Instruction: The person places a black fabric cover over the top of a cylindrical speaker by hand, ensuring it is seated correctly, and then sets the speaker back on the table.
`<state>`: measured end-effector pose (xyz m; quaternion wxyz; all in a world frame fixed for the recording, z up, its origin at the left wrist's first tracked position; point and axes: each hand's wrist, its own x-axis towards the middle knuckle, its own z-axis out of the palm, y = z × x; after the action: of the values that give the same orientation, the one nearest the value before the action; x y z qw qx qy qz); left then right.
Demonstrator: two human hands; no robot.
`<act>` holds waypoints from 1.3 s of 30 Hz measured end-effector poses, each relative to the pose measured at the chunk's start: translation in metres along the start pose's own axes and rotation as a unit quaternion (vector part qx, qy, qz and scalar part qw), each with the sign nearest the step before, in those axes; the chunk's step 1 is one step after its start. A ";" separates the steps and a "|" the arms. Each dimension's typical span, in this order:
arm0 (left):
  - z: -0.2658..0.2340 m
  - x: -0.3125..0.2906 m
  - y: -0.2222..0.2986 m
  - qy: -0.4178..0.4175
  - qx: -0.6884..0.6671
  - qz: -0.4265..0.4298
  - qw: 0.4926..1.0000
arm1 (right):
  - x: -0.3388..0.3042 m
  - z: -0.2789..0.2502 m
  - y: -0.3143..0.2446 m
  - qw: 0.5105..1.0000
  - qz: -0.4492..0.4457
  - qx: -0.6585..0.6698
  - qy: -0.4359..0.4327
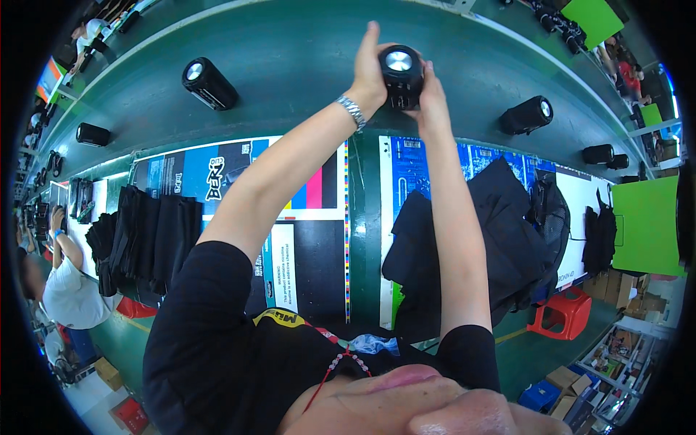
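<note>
1. Holding the black cylinder (402, 90) with both hands; it's the landmark for everything below. It sits over the green counter (304, 72), silver disc end (399, 61) facing up toward the camera. Can't tell if its base touches the surface.
2. Left hand (371, 78): grip is grasping the cylinder's left side. Metal bracelet (351, 112) on that wrist.
3. Right hand (433, 100): grip is grasping the cylinder's right side, fingers against the casing.
4. Left of the cylinder, well apart: a tilted speaker-like unit (210, 85), same look, silver end. A smaller-looking unit (93, 134) is farther left.
5. Right of the cylinder, well apart: a tilted dark unit (527, 115), with a pair of dark units (607, 156) farther right.
6. Nearer the wearer than the cylinder: blue printed sheet (409, 170); stacked black fabric (156, 232) to the left, loose black fabric (500, 246) to the right.
7. Far right and nearer than the cylinder: red stool (562, 315) on the floor.
</note>
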<state>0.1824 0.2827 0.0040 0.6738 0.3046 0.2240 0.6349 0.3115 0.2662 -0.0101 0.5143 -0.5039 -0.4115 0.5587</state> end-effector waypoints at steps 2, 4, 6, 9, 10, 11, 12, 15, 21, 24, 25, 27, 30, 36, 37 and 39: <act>-0.013 -0.006 0.013 0.021 -0.159 0.002 0.987 | -0.023 0.008 -0.013 0.985 0.043 0.130 -0.105; -0.026 -0.014 0.020 0.029 -0.302 0.020 0.953 | -0.036 0.009 -0.017 0.962 0.061 0.212 -0.159; -0.035 -0.025 0.034 0.030 -0.313 0.040 0.948 | -0.049 0.017 -0.027 0.980 -0.004 0.151 -0.127; -0.056 -0.040 0.056 0.152 -0.015 -0.003 0.988 | -0.055 0.028 -0.046 0.987 -0.128 0.078 -0.057; -0.057 -0.049 0.063 0.171 0.084 0.030 0.981 | -0.057 0.032 -0.051 0.948 -0.304 -0.098 -0.006; -0.057 -0.055 0.069 0.189 0.181 0.063 0.963 | -0.059 0.035 -0.055 0.846 -0.460 -0.267 0.047; -0.054 -0.055 0.074 0.190 0.180 0.067 0.963 | -0.059 0.040 -0.054 0.842 -0.461 -0.277 0.039; -0.017 -0.053 0.091 0.083 0.288 0.111 0.948 | -0.045 0.036 -0.027 0.802 -0.458 -0.384 0.008; -0.023 -0.014 0.085 -0.041 0.576 0.157 0.801 | -0.035 0.039 -0.019 0.832 -0.401 -0.382 0.014; -0.022 -0.003 0.084 -0.031 0.521 -0.092 0.848 | -0.025 0.032 -0.015 0.858 -0.409 -0.311 0.029; -0.026 0.003 0.085 -0.031 0.522 -0.096 0.847 | -0.023 0.032 -0.013 0.860 -0.405 -0.309 0.031; -0.036 0.012 0.084 -0.085 0.567 -0.091 0.815 | -0.019 0.032 -0.008 0.964 -0.204 -0.164 -0.045; -0.009 0.016 0.087 -0.126 0.699 0.174 0.682 | -0.007 0.029 -0.001 0.976 -0.157 -0.122 -0.085; 0.031 -0.010 0.085 -0.177 0.724 0.351 0.566 | 0.019 0.020 -0.002 0.963 -0.170 -0.192 -0.088; 0.029 -0.013 0.085 -0.151 0.721 0.338 0.586 | 0.019 0.023 -0.004 0.964 -0.168 -0.187 -0.084; 0.020 -0.014 0.081 -0.139 0.717 0.321 0.603 | 0.014 0.021 -0.007 0.966 -0.166 -0.183 -0.081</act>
<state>0.1370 0.2665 0.0736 0.0150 0.8268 0.3989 0.3962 0.2927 0.2818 -0.0018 0.4635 -0.4676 -0.6249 0.4196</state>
